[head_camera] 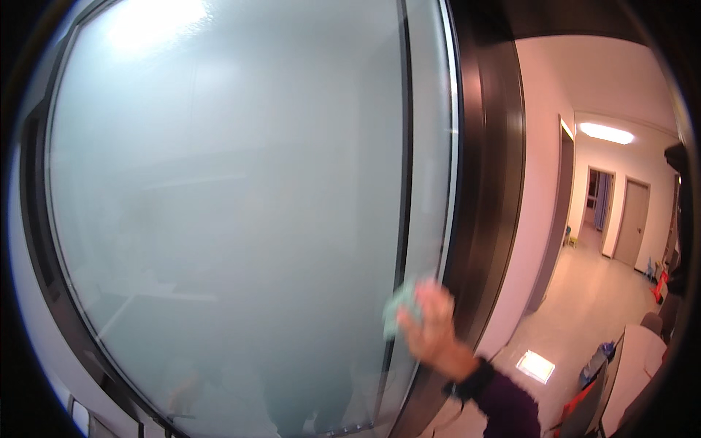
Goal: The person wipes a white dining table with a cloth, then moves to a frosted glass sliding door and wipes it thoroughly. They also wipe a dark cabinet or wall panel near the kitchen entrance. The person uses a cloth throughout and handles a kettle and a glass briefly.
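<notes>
My right hand (432, 326) is pressed with a light green cloth (398, 309) against the glass, low at the right edge of a large frosted glass panel (230, 219). Something pink shows by the fingers, blurred, and I cannot tell what it is. The cloth lies over the dark vertical frame strip (406, 164). A dark band sits on the wrist, below a dark purple sleeve (506, 405). My left hand is out of view; a faint hand-like reflection shows low in the glass.
A dark metal door frame (487, 164) stands right of the glass. Beyond it lies a room with a pale floor (580, 295), doorways and a lit ceiling lamp (607, 133). A round-edged table (635, 361) and red items are at the lower right.
</notes>
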The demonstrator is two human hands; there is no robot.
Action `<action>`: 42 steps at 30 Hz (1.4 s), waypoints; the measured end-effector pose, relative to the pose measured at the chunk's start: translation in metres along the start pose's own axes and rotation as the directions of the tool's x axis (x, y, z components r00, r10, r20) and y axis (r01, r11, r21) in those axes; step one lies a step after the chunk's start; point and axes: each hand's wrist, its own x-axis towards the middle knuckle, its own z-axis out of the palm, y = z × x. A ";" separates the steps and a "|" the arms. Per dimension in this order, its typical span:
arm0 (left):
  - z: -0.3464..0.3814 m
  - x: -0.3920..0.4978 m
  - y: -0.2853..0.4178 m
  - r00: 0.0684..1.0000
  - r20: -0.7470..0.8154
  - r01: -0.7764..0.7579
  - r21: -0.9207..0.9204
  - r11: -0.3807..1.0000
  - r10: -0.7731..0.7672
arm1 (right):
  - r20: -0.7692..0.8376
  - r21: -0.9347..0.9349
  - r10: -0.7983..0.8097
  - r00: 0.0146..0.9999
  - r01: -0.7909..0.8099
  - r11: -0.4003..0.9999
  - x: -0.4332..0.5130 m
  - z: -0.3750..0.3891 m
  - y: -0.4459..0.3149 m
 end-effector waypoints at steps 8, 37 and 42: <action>-0.026 0.003 -0.020 0.996 -0.029 0.082 0.063 0.995 -0.080 | 0.100 0.076 -0.203 0.974 0.195 0.978 -0.091 -0.012 -0.067; -0.231 0.051 -0.097 0.914 -0.083 0.405 0.252 0.879 -0.397 | 0.067 0.121 -0.357 0.932 0.347 0.930 0.161 0.042 -0.203; -0.259 0.072 -0.106 0.910 -0.025 0.393 0.365 0.844 -0.413 | 0.201 0.161 -0.444 0.873 0.417 0.894 0.219 0.045 -0.212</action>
